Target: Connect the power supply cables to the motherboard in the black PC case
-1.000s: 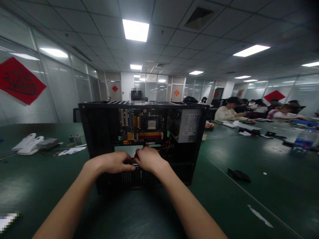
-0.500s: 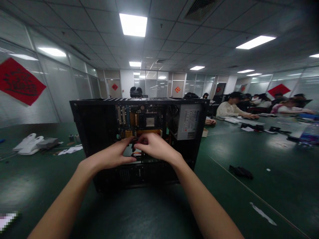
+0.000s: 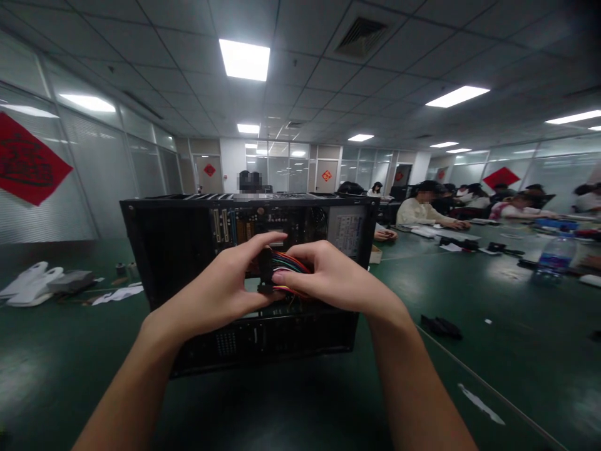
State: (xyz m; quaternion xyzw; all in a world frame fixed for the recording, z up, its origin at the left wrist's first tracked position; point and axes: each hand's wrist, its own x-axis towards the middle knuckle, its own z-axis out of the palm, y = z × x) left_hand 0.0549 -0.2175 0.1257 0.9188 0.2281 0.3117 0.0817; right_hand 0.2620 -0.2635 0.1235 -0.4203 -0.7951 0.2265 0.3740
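Observation:
An open black computer case [image 3: 154, 250] stands on the table right in front of me. Inside it are a motherboard [image 3: 239, 222] and, at the upper right, a silver power supply [image 3: 346, 228] with a label. A bundle of coloured wires [image 3: 290, 262] ending in a dark plug [image 3: 266, 270] is lifted in front of the board. My right hand [image 3: 323, 275] is closed round the wires, thumb against them near the plug. With thumb below and fingers above, my left hand [image 3: 225, 282] grips the plug from the left. The wires' far end is hidden behind my right hand.
The green table [image 3: 422, 388] carries a black cloth-like item [image 3: 441, 327], a paper strip [image 3: 481, 404] and a water bottle [image 3: 556, 257] at right. White plastic bags [image 3: 32, 285] and a grey box [image 3: 70, 282] lie left. A person in a pale top [image 3: 416, 212] sits beyond.
Both hands have come out toward me from inside the case, with the wire bundle and plug now showing between them. The view has shifted slightly right and up.

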